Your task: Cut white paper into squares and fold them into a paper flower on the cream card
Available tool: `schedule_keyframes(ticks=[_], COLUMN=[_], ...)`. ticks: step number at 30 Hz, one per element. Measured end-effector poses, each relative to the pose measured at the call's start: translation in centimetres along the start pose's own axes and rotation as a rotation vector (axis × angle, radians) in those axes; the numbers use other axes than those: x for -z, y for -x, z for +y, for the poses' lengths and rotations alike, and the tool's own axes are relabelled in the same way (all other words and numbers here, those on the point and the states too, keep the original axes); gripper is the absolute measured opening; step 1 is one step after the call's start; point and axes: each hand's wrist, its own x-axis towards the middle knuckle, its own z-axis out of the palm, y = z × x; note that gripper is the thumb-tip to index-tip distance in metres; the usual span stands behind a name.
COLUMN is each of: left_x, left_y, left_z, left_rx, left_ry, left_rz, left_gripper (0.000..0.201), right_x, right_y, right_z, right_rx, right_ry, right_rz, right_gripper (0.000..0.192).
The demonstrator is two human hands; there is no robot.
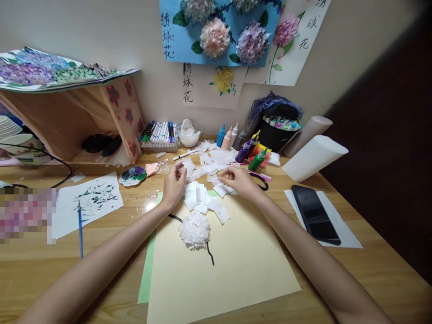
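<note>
— Looking closely, which hand sits nearer the paper squares (201,198)?
— Both: they lie on the tabletop (371,270) between them. Left hand (174,182) pinches one; right hand (236,179) curls loosely (contents unclear).

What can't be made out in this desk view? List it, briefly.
Head view:
- Left hand: its fingertips curl over the white paper squares; whether they pinch one is hidden.
- Right hand: the same, fingers bent over the pile.
- Pixelated patch at the left edge: blurred, contents unreadable.
- Black stem: its middle is covered by the white paper flower.
- Marker set: labels too small.
</note>
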Motion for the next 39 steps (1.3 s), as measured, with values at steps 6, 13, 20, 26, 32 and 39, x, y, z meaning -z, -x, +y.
schedule_keyframes(ticks=[6,13,20,26,32,39], left_x=[0.2,0.2,0.7,0.6,0.3,0.3], left_y=[0.7,1.1,1.7,1.4,1.3,1.6], left_z=[0.8,1.3,2.8,2.6,1.8,2.3], left_rx=[-0.115,-0.209,-0.437,-0.404,-0.290,-0.292], left_ry=[-0.054,-0.036,-0.104,-0.040,0.070,0.032], left_rz=[0.086,0.035,-0.287,-0.406,-0.365,-0.421], left_gripper=[0.022,0.015,0.014,0.018,0.019,0.019], right_x=[1.9,2.1,1.1,-2.7,-4.3,-4.4], right_y=[1.5,1.4,0.9,1.6,1.8,2.3], right_z=[-1.7,-0.3,-2.1,-3.5,-2.5,-2.6], right_rx=[0.091,0.032,0.075,-0.092,-0.090,0.001], right_ry=[0.405,0.467,-0.341,-0.827,-0.854,-0.746], right_rz=[-0.246,-0.204,-0.202,-0.071,-0.083,-0.063], right_gripper=[0.009,0.010,0.012,0.025,0.030,0.027])
